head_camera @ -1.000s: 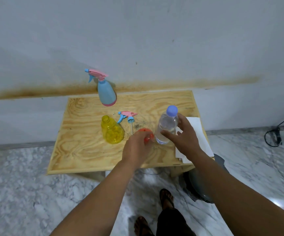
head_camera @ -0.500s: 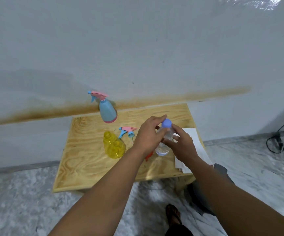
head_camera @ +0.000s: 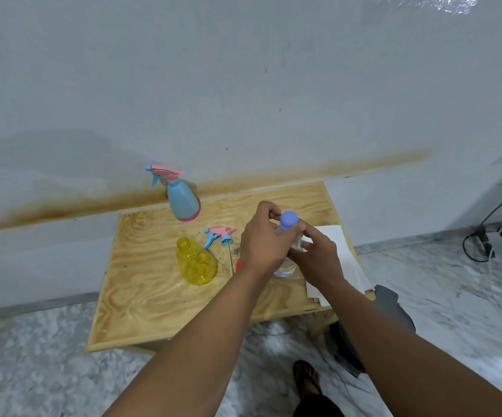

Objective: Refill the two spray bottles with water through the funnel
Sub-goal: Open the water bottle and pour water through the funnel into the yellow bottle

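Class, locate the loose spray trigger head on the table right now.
In the head view, the spray trigger head lies mid-table, just right of the open yellow bottle, in front of the blue spray bottle.

The right hand (head_camera: 316,260) grips the water bottle (head_camera: 287,264) while the left hand (head_camera: 263,239) pinches its blue cap (head_camera: 289,219).

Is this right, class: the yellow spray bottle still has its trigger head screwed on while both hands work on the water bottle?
Not quite. The head view shows the yellow spray bottle open-necked, its trigger head lying beside it on the table. The left hand and right hand do hold the water bottle.
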